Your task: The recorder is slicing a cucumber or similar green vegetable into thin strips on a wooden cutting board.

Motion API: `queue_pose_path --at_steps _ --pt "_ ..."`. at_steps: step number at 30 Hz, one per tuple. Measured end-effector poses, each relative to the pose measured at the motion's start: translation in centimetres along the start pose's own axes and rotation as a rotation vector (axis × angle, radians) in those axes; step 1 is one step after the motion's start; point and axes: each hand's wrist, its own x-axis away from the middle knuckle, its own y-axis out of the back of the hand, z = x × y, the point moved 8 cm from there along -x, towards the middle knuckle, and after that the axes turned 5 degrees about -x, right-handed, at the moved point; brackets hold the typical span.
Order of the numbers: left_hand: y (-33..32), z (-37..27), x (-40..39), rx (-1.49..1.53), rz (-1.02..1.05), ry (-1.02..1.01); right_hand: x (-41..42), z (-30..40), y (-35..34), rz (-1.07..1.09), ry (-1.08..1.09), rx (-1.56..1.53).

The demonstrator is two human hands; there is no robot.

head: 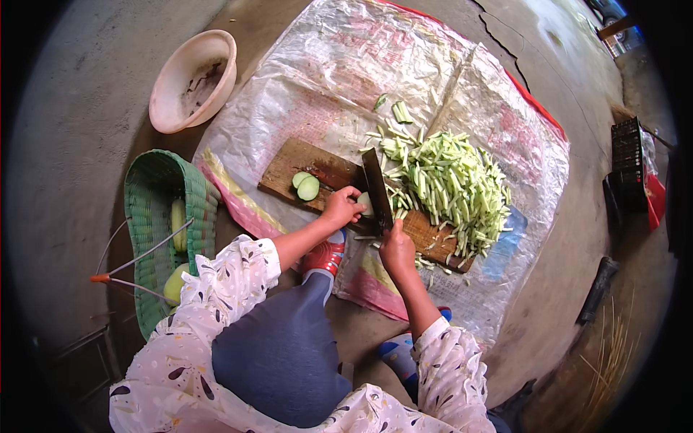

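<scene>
My right hand (398, 247) grips the handle of a broad dark cleaver (377, 189), its blade across a wooden cutting board (292, 162). On the blade's left side, my left hand (344, 208) holds a pale piece of green squash or a similar vegetable (366, 204) against the board. Two round slices (306, 187) lie on the board left of that hand. A large heap of pale green vegetable strips (455, 184) covers part of the board's right end and spreads onto the woven plastic sack beneath. A small bundle of strips (402, 112) lies beyond the heap.
The opened woven plastic sack (303, 103) covers the floor. At left stand a green woven basket (142, 227) holding whole vegetables (178, 224) and a pinkish plastic basin (223, 89) with dark residue inside. A black crate (628, 162) and a dark cylindrical object (597, 290) are at far right.
</scene>
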Motion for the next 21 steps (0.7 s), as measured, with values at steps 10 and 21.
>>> queue_pose_path --at_steps 10,21 --pt "3.7 -2.0 0.2 -0.662 -0.119 -0.1 0.0 0.1 0.4 -0.026 0.038 -0.016" --pt "0.2 -5.1 2.1 -0.955 -0.209 -0.329 4.5 1.5 2.5 0.053 -0.001 -0.031"
